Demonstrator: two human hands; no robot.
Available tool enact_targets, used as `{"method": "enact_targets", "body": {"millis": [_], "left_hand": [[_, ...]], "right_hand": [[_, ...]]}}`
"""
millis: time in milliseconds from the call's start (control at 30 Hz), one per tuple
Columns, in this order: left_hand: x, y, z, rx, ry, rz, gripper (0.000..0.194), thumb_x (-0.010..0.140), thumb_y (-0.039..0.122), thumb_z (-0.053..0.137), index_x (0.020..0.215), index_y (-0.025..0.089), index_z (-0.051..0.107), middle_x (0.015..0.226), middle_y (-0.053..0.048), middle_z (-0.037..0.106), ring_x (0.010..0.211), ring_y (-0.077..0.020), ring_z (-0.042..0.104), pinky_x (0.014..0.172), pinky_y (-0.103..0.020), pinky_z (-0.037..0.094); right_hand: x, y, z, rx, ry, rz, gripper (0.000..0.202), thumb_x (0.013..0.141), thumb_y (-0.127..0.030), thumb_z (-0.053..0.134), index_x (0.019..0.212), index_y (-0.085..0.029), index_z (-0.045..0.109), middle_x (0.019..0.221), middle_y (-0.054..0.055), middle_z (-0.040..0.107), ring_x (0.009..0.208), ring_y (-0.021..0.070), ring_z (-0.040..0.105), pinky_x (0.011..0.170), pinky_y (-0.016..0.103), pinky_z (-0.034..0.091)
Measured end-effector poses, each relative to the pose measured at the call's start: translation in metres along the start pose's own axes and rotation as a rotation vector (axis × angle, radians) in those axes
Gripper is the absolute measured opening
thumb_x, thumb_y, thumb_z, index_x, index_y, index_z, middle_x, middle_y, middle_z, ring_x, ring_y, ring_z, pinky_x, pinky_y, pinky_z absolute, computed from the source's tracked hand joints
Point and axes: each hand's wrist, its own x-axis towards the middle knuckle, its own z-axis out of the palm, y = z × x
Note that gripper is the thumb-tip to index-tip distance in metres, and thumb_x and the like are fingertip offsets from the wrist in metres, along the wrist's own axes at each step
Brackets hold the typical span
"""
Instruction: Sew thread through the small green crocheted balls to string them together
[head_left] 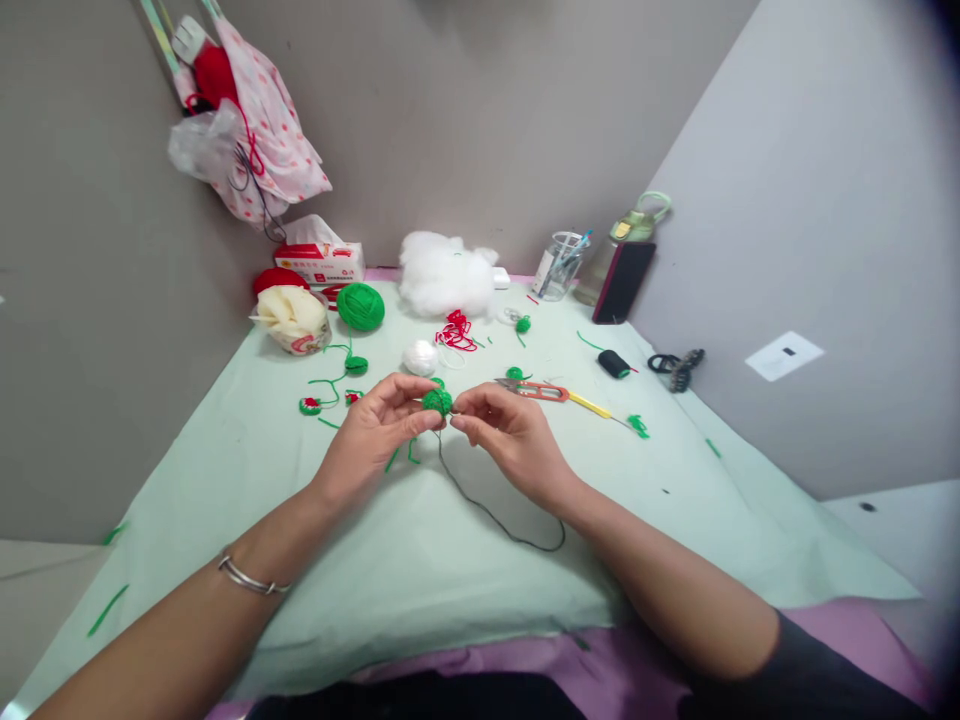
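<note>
Pinching the green piece (436, 401) between thumb and fingers, the left hand (381, 425) is holding it above the middle of the table (375, 580). The right hand (514, 440) is curling at the piece's 3 o'clock, fingertips close against its edge; whether they are pinching a needle or thread, this report cannot tell. A dark thread (466, 496) is hanging below the piece and trailing toward 4 o'clock. Taking the piece as centre, the white ball (421, 358) is lying near at 11 o'clock, the green yarn (361, 307) is lying farther out likewise, and the stuffing (448, 275) is sitting at 12. The snips (544, 391) are lying at 3 o'clock, the spool (613, 364) farther along. The jar (556, 270) and phone (625, 283) are standing around 2 o'clock. A bangle (251, 580) is circling the left wrist.
</note>
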Motion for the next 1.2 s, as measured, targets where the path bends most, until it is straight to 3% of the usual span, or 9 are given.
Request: {"method": "enact_targets", "body": {"millis": [133, 400, 567, 700, 833, 933, 1033, 1100, 1200], "left_hand": [[-0.002, -0.001, 0.002, 0.111, 0.034, 0.072, 0.028, 0.078, 0.029, 0.083, 0.101, 0.022, 0.07, 0.098, -0.003, 0.07, 0.094, -0.0191, 0.065, 0.086, -0.032, 0.053], [-0.004, -0.007, 0.005, 0.259, 0.032, 0.137, 0.023, 0.078, 0.028, 0.08, 0.099, 0.022, 0.072, 0.1, -0.005, 0.069, 0.096, -0.0221, 0.066, 0.091, -0.038, 0.052], [0.001, -0.007, -0.003, 0.325, 0.082, 0.231, 0.022, 0.079, 0.024, 0.079, 0.101, 0.024, 0.074, 0.101, -0.004, 0.067, 0.097, -0.0214, 0.064, 0.095, -0.037, 0.049], [0.005, -0.001, -0.01, 0.306, 0.166, 0.23, 0.025, 0.077, 0.022, 0.08, 0.101, 0.025, 0.075, 0.103, -0.004, 0.066, 0.095, -0.02, 0.064, 0.097, -0.037, 0.049], [0.007, 0.006, -0.015, 0.291, 0.247, 0.23, 0.026, 0.076, 0.022, 0.08, 0.101, 0.023, 0.073, 0.106, -0.004, 0.067, 0.097, -0.0204, 0.063, 0.098, -0.038, 0.049], [0.008, 0.008, -0.017, 0.26, 0.271, 0.239, 0.029, 0.074, 0.023, 0.081, 0.102, 0.022, 0.073, 0.106, -0.005, 0.067, 0.097, -0.0206, 0.063, 0.096, -0.038, 0.05], [0.007, 0.007, -0.016, 0.233, 0.253, 0.219, 0.031, 0.074, 0.024, 0.082, 0.103, 0.021, 0.073, 0.106, -0.005, 0.068, 0.096, -0.0203, 0.063, 0.089, -0.035, 0.052], [0.006, 0.004, -0.015, 0.226, 0.223, 0.211, 0.03, 0.076, 0.026, 0.082, 0.105, 0.022, 0.073, 0.106, -0.004, 0.068, 0.095, -0.0202, 0.063, 0.086, -0.035, 0.053], [0.004, 0.002, -0.012, 0.218, 0.182, 0.214, 0.029, 0.078, 0.028, 0.081, 0.105, 0.023, 0.073, 0.105, -0.004, 0.068, 0.095, -0.0198, 0.063, 0.088, -0.035, 0.053]], "right_hand": [[-0.001, -0.004, 0.002, 0.09, -0.003, 0.006, 0.013, 0.091, -0.031, 0.068, 0.091, -0.02, 0.061, 0.084, 0.001, 0.065, 0.07, 0.0127, 0.063, 0.067, 0.028, 0.054], [-0.007, -0.005, -0.002, -0.394, 0.003, -0.32, 0.01, 0.096, -0.02, 0.059, 0.093, -0.022, 0.069, 0.088, 0.005, 0.069, 0.073, 0.0142, 0.062, 0.065, 0.029, 0.049], [0.002, -0.023, -0.018, 0.007, 0.095, -0.168, 0.011, 0.093, -0.031, 0.064, 0.085, -0.022, 0.063, 0.098, 0.006, 0.07, 0.064, 0.0118, 0.06, 0.051, 0.026, 0.047], [0.019, -0.022, -0.081, 0.381, 0.23, 0.067, 0.017, 0.087, -0.037, 0.069, 0.088, -0.024, 0.059, 0.072, -0.003, 0.065, 0.047, 0.0089, 0.053, 0.039, 0.022, 0.039], [0.02, -0.005, -0.177, 0.499, 0.921, -0.092, 0.017, 0.079, -0.007, 0.072, 0.067, -0.019, 0.068, 0.062, -0.001, 0.058, 0.055, 0.0067, 0.059, 0.052, 0.02, 0.049], [0.01, 0.002, -0.219, 0.454, 1.172, -0.286, 0.031, 0.083, 0.0, 0.063, 0.063, -0.022, 0.069, 0.061, -0.003, 0.056, 0.059, 0.0049, 0.06, 0.056, 0.018, 0.049], [0.012, 0.002, -0.205, 0.347, 1.097, -0.338, 0.021, 0.078, -0.006, 0.075, 0.076, -0.026, 0.075, 0.059, -0.004, 0.056, 0.055, 0.0091, 0.057, 0.052, 0.024, 0.046], [0.02, 0.0, -0.167, 0.236, 0.862, -0.279, 0.004, 0.08, -0.02, 0.08, 0.082, -0.022, 0.077, 0.062, -0.003, 0.058, 0.054, 0.0095, 0.055, 0.052, 0.026, 0.044], [0.027, -0.002, -0.093, 0.071, 0.485, -0.156, 0.014, 0.082, -0.033, 0.08, 0.084, -0.019, 0.078, 0.07, 0.001, 0.064, 0.059, 0.012, 0.057, 0.057, 0.028, 0.047]]}}
